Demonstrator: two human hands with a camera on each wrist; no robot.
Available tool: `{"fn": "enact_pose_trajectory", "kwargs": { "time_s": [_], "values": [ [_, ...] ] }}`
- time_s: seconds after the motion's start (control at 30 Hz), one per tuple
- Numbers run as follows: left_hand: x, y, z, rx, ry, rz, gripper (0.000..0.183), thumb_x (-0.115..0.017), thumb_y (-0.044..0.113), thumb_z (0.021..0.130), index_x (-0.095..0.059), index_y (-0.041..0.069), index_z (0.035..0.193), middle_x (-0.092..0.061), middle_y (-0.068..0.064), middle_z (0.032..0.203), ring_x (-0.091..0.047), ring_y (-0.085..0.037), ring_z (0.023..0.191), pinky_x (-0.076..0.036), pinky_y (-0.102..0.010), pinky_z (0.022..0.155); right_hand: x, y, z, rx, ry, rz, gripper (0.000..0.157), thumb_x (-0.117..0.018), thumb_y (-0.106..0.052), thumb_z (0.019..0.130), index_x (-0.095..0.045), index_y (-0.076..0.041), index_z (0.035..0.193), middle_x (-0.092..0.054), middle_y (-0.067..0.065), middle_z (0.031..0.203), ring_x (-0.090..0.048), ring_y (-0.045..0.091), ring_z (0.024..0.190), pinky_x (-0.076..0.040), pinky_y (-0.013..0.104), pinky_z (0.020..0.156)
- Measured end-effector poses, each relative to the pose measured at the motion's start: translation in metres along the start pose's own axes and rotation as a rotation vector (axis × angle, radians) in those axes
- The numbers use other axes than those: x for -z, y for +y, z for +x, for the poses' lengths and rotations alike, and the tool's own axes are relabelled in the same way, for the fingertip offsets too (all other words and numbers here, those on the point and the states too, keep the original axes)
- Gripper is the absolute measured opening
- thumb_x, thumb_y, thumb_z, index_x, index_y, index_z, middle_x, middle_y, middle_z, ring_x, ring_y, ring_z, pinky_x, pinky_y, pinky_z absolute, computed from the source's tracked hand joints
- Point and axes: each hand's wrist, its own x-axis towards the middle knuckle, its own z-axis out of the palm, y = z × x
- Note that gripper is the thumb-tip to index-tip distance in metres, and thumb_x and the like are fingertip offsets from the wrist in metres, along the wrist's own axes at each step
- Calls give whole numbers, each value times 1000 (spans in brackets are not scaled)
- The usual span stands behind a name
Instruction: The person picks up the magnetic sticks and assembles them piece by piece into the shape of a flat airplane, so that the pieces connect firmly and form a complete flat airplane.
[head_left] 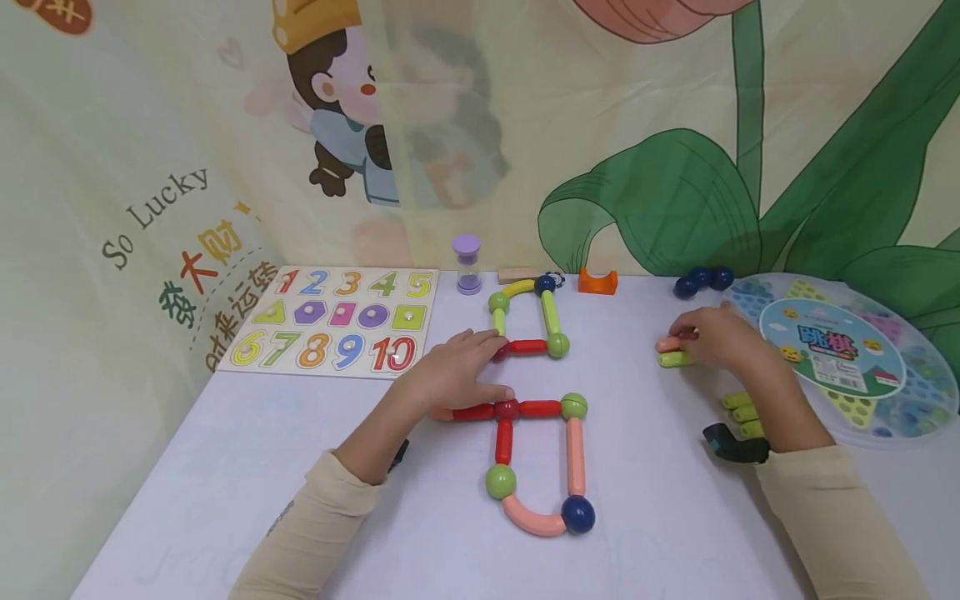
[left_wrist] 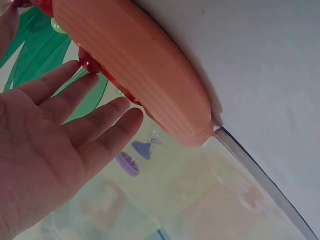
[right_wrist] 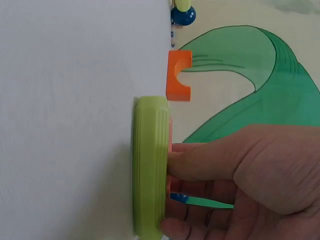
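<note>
My left hand (head_left: 457,375) reaches over the magnetic-stick figures with its fingers extended. Its thumb touches the red ball (head_left: 507,409) of the near figure, and its fingertips lie at the far figure's red ball (left_wrist: 89,60). A salmon curved stick (left_wrist: 135,65) looms close in the left wrist view; in the head view this hand mostly covers it. At the right, my right hand (head_left: 718,337) pinches a salmon stick (head_left: 667,343) between thumb and fingers. A yellow-green stick (right_wrist: 151,167) lies right beside it and partly hides it in the right wrist view.
Several yellow-green sticks (head_left: 741,414) lie under the right forearm. Behind the right hand sit dark blue balls (head_left: 700,277) and a round game box (head_left: 930,375). A number board (head_left: 300,321), a purple hourglass (head_left: 468,265) and an orange block (head_left: 597,282) stand toward the back.
</note>
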Motion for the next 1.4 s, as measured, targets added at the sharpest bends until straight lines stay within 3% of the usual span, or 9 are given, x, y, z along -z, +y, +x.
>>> {"fn": "enact_pose_trajectory", "kwargs": {
  "time_s": [0.13, 0.37, 0.5, 0.67, 0.77, 0.87, 1.03, 1.17, 1.4],
  "values": [
    [-2, 0, 1, -1, -7, 1, 78, -66, 52, 74, -36, 20, 139, -35, 1, 140, -24, -21, 131, -31, -46, 99, -14, -15, 5, 47, 24, 10, 27, -64, -18, 84, -64, 0, 105, -62, 11, 90, -51, 28, 81, -44, 47, 74],
    [-5, 2, 1, -7, -20, -4, 83, -65, 56, 73, -34, 20, 141, -33, 1, 142, -24, -20, 131, -31, -45, 99, -38, -73, 6, 214, 85, 20, 24, -69, -11, 79, -68, -4, 102, -64, 6, 89, -54, 22, 80, -48, 38, 73],
    [-5, 3, 1, 0, -19, -21, 83, -65, 55, 73, -33, 20, 141, -31, 1, 143, -24, -18, 131, -31, -45, 99, -40, -93, 9, 299, 119, 8, 20, -71, -12, 78, -70, -5, 97, -66, 4, 86, -56, 21, 80, -49, 37, 73],
    [-4, 5, 1, 1, -33, -41, 82, -65, 54, 74, -32, 19, 141, -30, 1, 143, -24, -18, 131, -32, -45, 98, -31, -83, 3, 265, 100, 6, 21, -68, -13, 80, -69, -6, 101, -65, 4, 89, -55, 21, 81, -49, 36, 70],
    [-3, 6, 1, 6, -38, -48, 83, -66, 53, 74, -32, 19, 141, -29, 1, 144, -24, -18, 131, -33, -45, 98, -14, -62, -11, 229, 83, -40, 23, -66, -7, 80, -67, -6, 103, -63, 7, 94, -55, 25, 86, -49, 40, 72],
    [-2, 6, 1, 17, -46, -52, 82, -66, 52, 74, -32, 19, 141, -29, 2, 144, -23, -17, 131, -34, -44, 98, -1, -37, -26, 185, 56, -120, 26, -68, -2, 76, -68, -8, 102, -62, 11, 98, -53, 30, 93, -42, 54, 79],
    [0, 6, 0, 21, -56, -55, 81, -66, 50, 75, -32, 19, 141, -28, 3, 144, -23, -17, 131, -34, -44, 98, -4, -10, -33, 179, 31, -184, 28, -70, 1, 71, -70, -8, 97, -63, 8, 93, -54, 29, 86, -40, 57, 78],
    [-1, 7, 1, 12, -62, -68, 81, -66, 50, 75, -32, 19, 142, -27, 3, 145, -22, -16, 132, -34, -43, 97, -11, -17, -36, 250, -2, -163, 22, -71, -4, 74, -70, -8, 96, -64, 2, 88, -54, 22, 79, -47, 44, 74],
    [-1, 6, 1, 8, -65, -88, 82, -66, 50, 75, -31, 19, 142, -27, 3, 145, -22, -16, 132, -34, -41, 98, -34, -68, -43, 480, 44, -171, 24, -77, -7, 69, -72, -14, 91, -63, -7, 84, -54, 14, 79, -50, 33, 73]
  ]
}}
